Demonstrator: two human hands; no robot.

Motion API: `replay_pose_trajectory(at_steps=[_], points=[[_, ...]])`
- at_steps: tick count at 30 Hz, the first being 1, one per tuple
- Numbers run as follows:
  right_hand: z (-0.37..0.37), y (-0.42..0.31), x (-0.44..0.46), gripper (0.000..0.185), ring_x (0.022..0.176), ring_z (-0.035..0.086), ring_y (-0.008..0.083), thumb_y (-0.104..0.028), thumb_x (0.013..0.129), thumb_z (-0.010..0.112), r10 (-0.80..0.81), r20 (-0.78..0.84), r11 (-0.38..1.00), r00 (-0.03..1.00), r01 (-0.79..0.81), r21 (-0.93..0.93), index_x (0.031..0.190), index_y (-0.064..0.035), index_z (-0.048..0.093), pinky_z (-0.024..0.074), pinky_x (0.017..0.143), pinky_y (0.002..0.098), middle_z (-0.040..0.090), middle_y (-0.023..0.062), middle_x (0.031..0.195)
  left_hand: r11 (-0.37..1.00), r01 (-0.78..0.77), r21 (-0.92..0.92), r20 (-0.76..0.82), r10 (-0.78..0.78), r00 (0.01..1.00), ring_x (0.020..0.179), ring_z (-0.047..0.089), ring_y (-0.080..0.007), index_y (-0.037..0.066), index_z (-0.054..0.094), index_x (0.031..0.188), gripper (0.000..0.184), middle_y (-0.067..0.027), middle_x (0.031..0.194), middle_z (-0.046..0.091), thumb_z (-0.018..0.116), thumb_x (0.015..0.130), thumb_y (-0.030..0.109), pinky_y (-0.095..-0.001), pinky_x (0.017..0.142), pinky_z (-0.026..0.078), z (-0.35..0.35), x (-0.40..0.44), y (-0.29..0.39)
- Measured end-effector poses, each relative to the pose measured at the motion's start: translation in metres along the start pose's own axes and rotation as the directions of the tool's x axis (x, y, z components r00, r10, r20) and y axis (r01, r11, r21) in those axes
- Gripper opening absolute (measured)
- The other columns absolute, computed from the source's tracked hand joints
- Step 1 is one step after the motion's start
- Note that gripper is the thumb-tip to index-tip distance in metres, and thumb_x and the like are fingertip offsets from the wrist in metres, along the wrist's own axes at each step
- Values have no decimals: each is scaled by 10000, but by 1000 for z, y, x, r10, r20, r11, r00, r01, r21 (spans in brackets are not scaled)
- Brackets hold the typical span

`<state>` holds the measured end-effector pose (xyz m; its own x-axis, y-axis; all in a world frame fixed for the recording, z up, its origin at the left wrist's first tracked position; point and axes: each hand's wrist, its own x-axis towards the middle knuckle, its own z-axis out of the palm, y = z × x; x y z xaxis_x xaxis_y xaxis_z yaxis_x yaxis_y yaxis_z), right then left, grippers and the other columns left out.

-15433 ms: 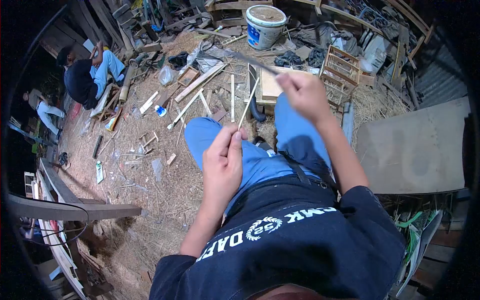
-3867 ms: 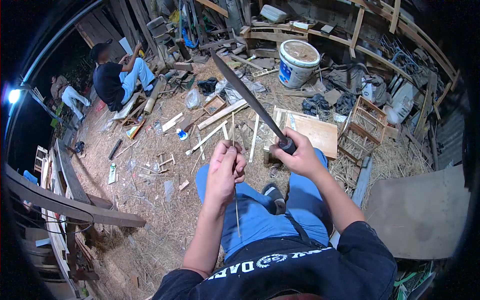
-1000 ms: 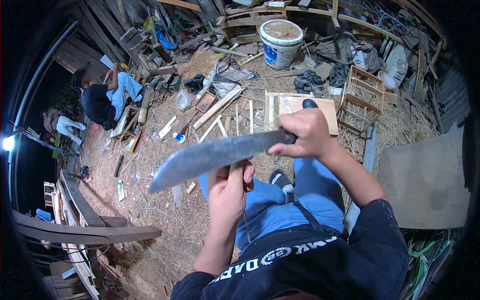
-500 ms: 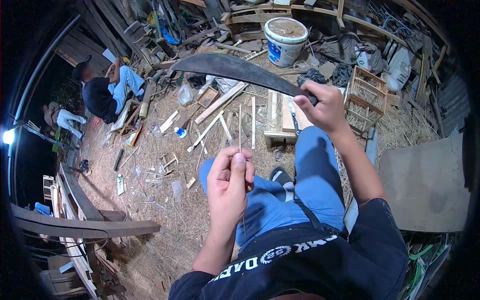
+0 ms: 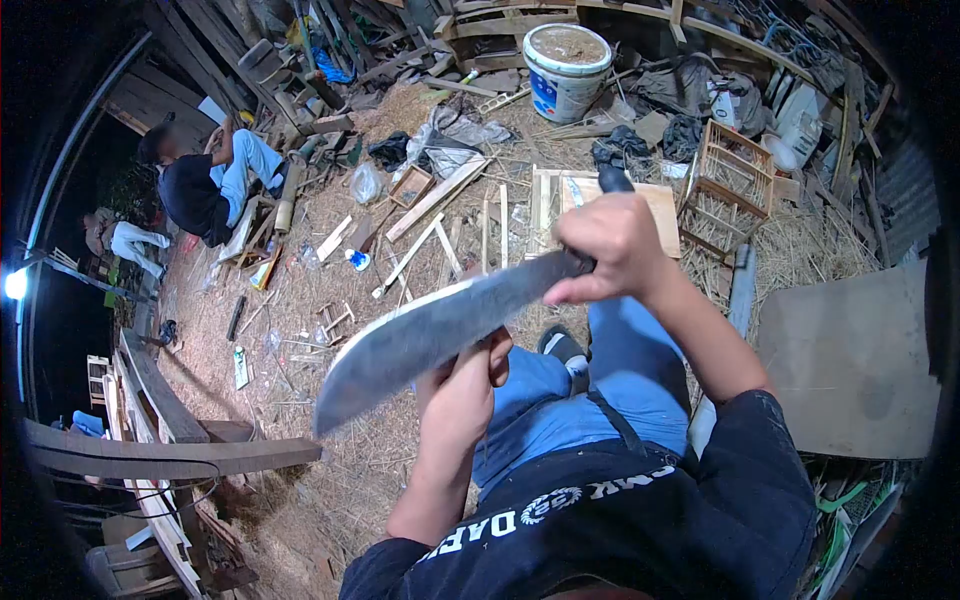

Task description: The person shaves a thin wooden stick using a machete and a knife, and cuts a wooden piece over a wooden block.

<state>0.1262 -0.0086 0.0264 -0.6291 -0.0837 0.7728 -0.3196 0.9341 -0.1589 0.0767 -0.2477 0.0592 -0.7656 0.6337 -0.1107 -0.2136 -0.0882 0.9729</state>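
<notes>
My right hand (image 5: 618,245) is wrapped round the dark handle of a machete (image 5: 425,330). The broad, curved blade slants down to the left, its tip over the straw-covered ground. It crosses in front of my left hand (image 5: 460,395), which is raised above my lap with bent fingers. Moments ago that hand pinched a thin wooden stick. The blade now covers the fingertips and nearly all of the stick, and whether the blade touches the stick I cannot tell. Beyond my knees stands a low wooden bench (image 5: 650,205).
A white paint bucket (image 5: 568,75) stands at the back, and a slatted wooden crate (image 5: 735,175) at the right. Wood strips (image 5: 440,200) litter the ground. At the left sits another person (image 5: 205,190); a beam (image 5: 180,457) juts in at lower left.
The machete has swung down and toward me, from above the left hand to across it. My right hand has turned and lowered. The left hand stays in nearly the same place.
</notes>
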Motion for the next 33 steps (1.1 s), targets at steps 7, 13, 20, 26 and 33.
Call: replay_pose_trajectory(at_steps=[7, 13, 20, 26, 33], points=[[8, 27, -14, 625, 539, 603, 330, -668, 831, 668, 327, -131, 944, 936, -317, 91, 687, -69, 565, 434, 487, 399, 532, 106, 578, 996, 7, -93, 104, 3, 995, 566, 357, -33, 51, 540, 1022, 201, 32, 674, 438, 475, 1086, 230, -206, 478, 267, -1, 4, 6], [5, -2, -20, 629, 532, 579, 292, -703, 764, 693, 138, 90, 989, 986, -143, 49, 740, -85, 577, 415, 489, 389, 500, 66, 582, 993, 57, -107, 39, -53, 998, 616, 388, -65, 45, 548, 1086, 138, 4, 756, 479, 520, 1064, 179, -230, 495, 297, 3, 6, -6], [7, 29, -17, 640, 521, 585, 311, -698, 792, 677, 129, -68, 992, 989, -128, 15, 663, -90, 528, 422, 476, 397, 521, 86, 565, 992, 37, -122, 101, -25, 995, 570, 351, -40, 50, 553, 1070, 172, 27, 704, 447, 493, 1076, 211, -214, 475, 266, -6, 6, 3], [16, 34, -33, 614, 536, 612, 303, -684, 852, 635, 320, -102, 946, 942, -313, 81, 697, -92, 584, 432, 485, 390, 540, 90, 566, 994, 16, -108, 85, -7, 996, 532, 318, -25, 63, 539, 1012, 188, 37, 657, 425, 471, 1086, 222, -206, 458, 232, -1, 8, 4], [13, -5, -24, 632, 471, 557, 290, -690, 791, 692, 75, 53, 994, 996, -79, 79, 647, -107, 496, 391, 449, 398, 496, 79, 535, 976, 76, -202, 66, -64, 996, 626, 371, -58, 67, 561, 1173, 156, 13, 782, 459, 502, 1067, 165, -218, 481, 271, -5, 9, -11]])
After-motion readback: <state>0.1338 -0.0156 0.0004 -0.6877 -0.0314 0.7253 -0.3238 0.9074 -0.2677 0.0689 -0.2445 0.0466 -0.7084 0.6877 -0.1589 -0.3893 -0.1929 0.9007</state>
